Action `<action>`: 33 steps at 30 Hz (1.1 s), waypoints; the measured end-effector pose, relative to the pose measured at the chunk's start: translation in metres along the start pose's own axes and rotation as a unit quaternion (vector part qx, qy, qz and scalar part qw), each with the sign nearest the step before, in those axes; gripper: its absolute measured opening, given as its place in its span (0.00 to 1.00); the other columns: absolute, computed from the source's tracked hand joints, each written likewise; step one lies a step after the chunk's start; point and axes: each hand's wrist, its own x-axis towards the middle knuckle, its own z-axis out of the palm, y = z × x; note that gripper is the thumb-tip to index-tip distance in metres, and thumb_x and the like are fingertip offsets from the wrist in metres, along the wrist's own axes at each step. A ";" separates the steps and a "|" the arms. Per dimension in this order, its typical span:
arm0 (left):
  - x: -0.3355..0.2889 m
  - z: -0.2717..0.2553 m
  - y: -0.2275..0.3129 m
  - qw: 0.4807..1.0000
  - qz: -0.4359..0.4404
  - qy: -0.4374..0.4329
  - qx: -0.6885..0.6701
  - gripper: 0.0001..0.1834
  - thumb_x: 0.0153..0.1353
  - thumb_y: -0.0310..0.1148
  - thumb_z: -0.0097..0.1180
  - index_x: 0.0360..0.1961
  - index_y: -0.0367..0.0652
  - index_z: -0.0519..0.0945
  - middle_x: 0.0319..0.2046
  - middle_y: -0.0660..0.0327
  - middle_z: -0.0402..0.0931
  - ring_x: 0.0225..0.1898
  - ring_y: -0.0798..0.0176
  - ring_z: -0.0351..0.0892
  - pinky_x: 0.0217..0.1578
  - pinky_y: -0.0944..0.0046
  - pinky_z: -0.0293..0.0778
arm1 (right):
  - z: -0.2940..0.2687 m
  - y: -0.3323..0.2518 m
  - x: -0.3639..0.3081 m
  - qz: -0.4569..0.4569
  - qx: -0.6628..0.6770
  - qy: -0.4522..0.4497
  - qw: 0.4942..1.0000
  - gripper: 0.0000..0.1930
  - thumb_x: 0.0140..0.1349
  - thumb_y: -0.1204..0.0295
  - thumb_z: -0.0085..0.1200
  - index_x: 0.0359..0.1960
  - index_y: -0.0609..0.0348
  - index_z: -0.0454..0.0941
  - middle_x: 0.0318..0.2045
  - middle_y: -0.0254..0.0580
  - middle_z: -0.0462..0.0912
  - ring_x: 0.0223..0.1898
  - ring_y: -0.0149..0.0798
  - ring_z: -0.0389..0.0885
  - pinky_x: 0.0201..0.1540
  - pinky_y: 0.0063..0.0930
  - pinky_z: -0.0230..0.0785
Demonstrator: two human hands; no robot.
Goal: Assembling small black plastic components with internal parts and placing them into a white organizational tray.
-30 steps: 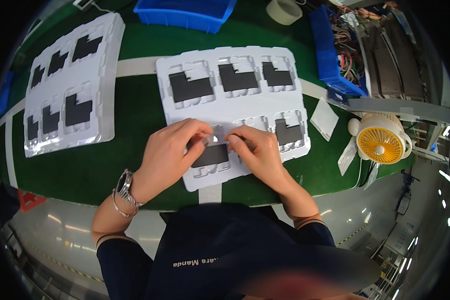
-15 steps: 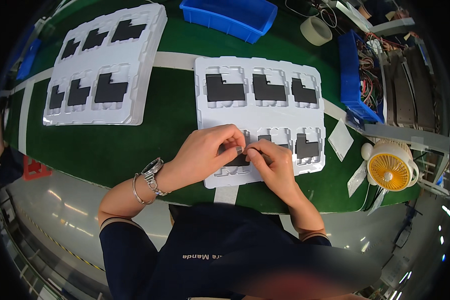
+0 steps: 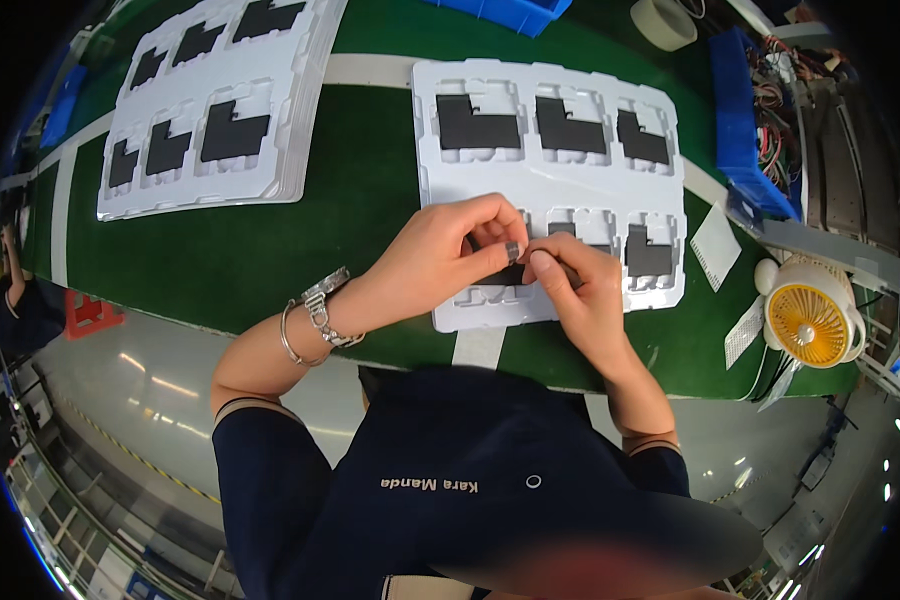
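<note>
In front of me lies a white moulded tray (image 3: 540,188) whose pockets hold flat black L-shaped pieces (image 3: 478,124). My left hand (image 3: 448,250) is over its near left pocket, thumb and fingers pinched. A small dark grey patch (image 3: 513,251) shows at the left thumb tip; whether it is a wrap or a loose bit is unclear. Fingertips almost touching it, my right hand (image 3: 582,285) is curled in a pinch as well. Whatever lies between the fingers is too small or hidden to name. Both hands partly cover the black pieces in the near left and near middle pockets.
A stack of white trays (image 3: 282,150) with similar black pieces stands at left on the green table (image 3: 355,160). Blue bins (image 3: 755,150) sit at the back and right, one with wires. A yellow-and-white fan (image 3: 808,322), paper sheets (image 3: 715,248) and a tape roll (image 3: 662,24) are at right.
The whole view has shifted, so the table and trays appear higher and slightly further right. Both hands keep their pinch, fingertips together over the same part of the tray.
</note>
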 end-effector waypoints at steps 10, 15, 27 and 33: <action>-0.001 0.002 -0.005 0.998 -0.028 -0.015 -0.048 0.05 0.64 0.26 0.54 0.40 0.38 0.74 0.34 0.67 0.74 0.35 0.77 0.74 0.36 0.74 0.72 | 0.003 -0.003 -0.003 0.011 0.017 -0.030 0.999 0.06 0.64 0.73 0.55 0.35 0.64 0.80 0.22 0.38 0.80 0.19 0.28 0.73 0.22 0.23 0.63; 0.000 0.003 -0.005 0.995 -0.040 -0.022 -0.084 0.05 0.64 0.25 0.54 0.40 0.38 0.73 0.34 0.67 0.74 0.35 0.77 0.73 0.37 0.74 0.72 | 0.005 0.000 -0.002 -0.013 0.012 -0.012 1.000 0.06 0.64 0.73 0.55 0.35 0.64 0.80 0.21 0.38 0.79 0.18 0.28 0.72 0.22 0.23 0.63; -0.002 0.004 -0.002 0.999 -0.021 -0.008 0.027 0.05 0.60 0.23 0.56 0.38 0.39 0.75 0.31 0.68 0.75 0.32 0.76 0.73 0.33 0.74 0.72 | 0.006 0.002 -0.004 -0.018 0.014 -0.003 1.000 0.06 0.64 0.73 0.55 0.33 0.64 0.80 0.19 0.39 0.77 0.17 0.30 0.70 0.21 0.25 0.60; -0.001 0.004 -0.002 0.998 -0.010 -0.005 0.060 0.06 0.58 0.21 0.55 0.37 0.38 0.75 0.31 0.67 0.75 0.32 0.75 0.73 0.32 0.73 0.71 | 0.005 0.002 -0.002 -0.051 -0.035 0.002 0.998 0.06 0.62 0.73 0.57 0.29 0.63 0.78 0.20 0.39 0.76 0.17 0.34 0.70 0.20 0.27 0.61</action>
